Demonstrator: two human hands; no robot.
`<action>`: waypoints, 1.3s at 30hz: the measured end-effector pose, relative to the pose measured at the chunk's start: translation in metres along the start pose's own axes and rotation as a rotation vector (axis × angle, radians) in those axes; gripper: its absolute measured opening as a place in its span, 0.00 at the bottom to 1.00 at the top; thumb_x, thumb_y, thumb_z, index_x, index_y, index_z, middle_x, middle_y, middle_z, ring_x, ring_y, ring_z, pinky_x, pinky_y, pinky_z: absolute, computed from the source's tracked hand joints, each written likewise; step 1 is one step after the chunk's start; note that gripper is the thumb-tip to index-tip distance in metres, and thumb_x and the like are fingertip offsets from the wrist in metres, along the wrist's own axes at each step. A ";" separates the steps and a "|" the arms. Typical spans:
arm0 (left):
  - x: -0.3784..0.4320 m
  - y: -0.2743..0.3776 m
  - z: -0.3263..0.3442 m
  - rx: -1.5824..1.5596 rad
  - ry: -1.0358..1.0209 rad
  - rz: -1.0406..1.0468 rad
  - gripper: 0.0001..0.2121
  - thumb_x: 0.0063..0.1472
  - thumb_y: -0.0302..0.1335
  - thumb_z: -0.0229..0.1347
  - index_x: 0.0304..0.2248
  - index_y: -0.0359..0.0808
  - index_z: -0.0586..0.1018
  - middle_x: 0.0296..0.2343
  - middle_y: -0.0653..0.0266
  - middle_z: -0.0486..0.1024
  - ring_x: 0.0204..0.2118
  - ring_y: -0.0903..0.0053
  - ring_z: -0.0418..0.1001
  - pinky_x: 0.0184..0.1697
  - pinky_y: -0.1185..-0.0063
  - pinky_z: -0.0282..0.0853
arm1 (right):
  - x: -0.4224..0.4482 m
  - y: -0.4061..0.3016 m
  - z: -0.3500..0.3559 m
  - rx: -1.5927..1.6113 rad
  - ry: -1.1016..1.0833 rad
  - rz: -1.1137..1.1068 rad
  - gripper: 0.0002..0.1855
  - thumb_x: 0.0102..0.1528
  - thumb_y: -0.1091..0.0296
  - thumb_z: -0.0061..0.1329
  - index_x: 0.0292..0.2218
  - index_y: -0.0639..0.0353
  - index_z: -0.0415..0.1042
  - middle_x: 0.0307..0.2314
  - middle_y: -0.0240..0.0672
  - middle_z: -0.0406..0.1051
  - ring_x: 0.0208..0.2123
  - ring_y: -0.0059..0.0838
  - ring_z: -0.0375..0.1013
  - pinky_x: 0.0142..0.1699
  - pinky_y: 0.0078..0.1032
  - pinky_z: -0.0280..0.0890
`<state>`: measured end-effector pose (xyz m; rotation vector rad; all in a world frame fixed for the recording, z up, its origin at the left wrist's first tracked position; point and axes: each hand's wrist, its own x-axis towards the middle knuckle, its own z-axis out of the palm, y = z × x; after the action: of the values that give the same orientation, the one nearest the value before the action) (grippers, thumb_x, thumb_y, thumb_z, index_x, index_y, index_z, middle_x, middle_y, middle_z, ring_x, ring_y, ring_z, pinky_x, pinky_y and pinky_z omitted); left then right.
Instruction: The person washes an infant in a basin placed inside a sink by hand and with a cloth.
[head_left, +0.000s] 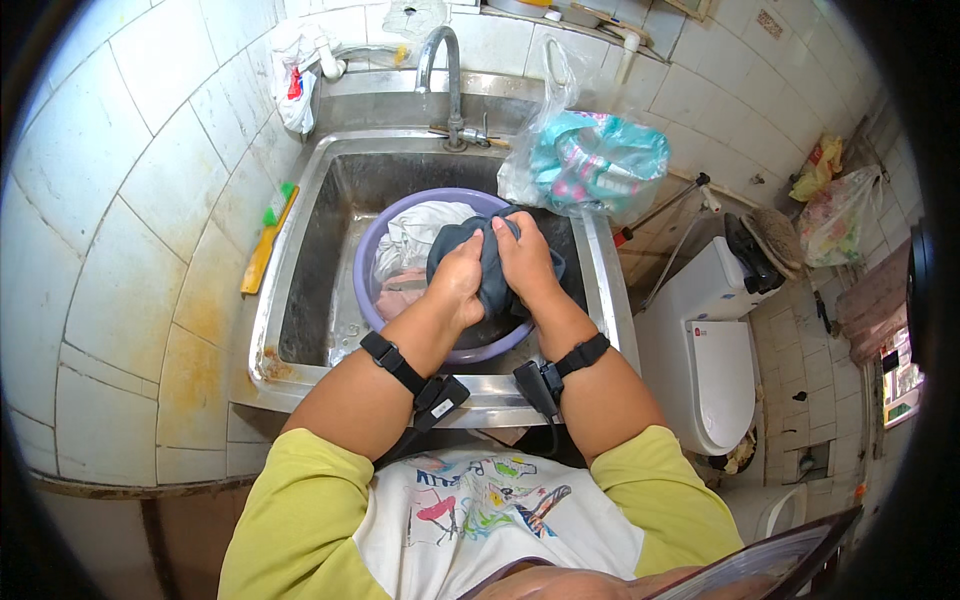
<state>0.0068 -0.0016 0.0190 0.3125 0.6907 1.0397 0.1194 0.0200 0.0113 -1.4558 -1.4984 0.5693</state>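
A dark grey-blue cloth (491, 262) is gripped between my left hand (459, 279) and my right hand (527, 259), bunched over the right half of a purple plastic basin (365, 274). The fingers of both hands are closed on its folds. Within the basin, on the left, a white cloth (416, 234) lies above a pink cloth (399, 294). The basin sits in a stainless steel sink (319, 247). Part of the basin's inside is hidden by my hands and the dark cloth.
Behind the basin rises a curved metal faucet (452, 82). A brush with a yellow handle (264, 251) rests at the sink's left edge. A clear plastic bag with turquoise contents (600, 161) hangs over the back right corner. To the right stands a white toilet (720, 367).
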 end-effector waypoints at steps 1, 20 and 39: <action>-0.002 0.002 0.001 0.000 0.003 0.028 0.18 0.69 0.39 0.37 0.43 0.33 0.70 0.38 0.58 0.74 0.38 0.69 0.75 0.43 0.70 0.73 | 0.000 0.000 0.000 0.019 -0.008 -0.024 0.19 0.57 0.54 0.47 0.41 0.60 0.68 0.33 0.57 0.72 0.39 0.56 0.71 0.43 0.38 0.65; -0.012 -0.001 0.008 0.068 0.002 0.139 0.13 0.68 0.37 0.42 0.40 0.35 0.71 0.33 0.63 0.74 0.33 0.75 0.74 0.36 0.75 0.72 | -0.001 -0.003 -0.009 -0.006 0.012 -0.091 0.16 0.57 0.56 0.47 0.33 0.63 0.69 0.28 0.55 0.71 0.34 0.58 0.69 0.36 0.40 0.65; -0.010 0.006 0.002 -0.009 0.047 0.163 0.14 0.66 0.37 0.44 0.41 0.35 0.71 0.35 0.63 0.72 0.36 0.76 0.72 0.39 0.75 0.70 | -0.017 -0.026 -0.011 -0.035 -0.061 -0.293 0.14 0.56 0.59 0.47 0.29 0.62 0.67 0.24 0.52 0.68 0.29 0.57 0.68 0.33 0.42 0.63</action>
<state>0.0007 -0.0073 0.0272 0.3425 0.7110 1.2083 0.1133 -0.0036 0.0335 -1.2234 -1.7389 0.4129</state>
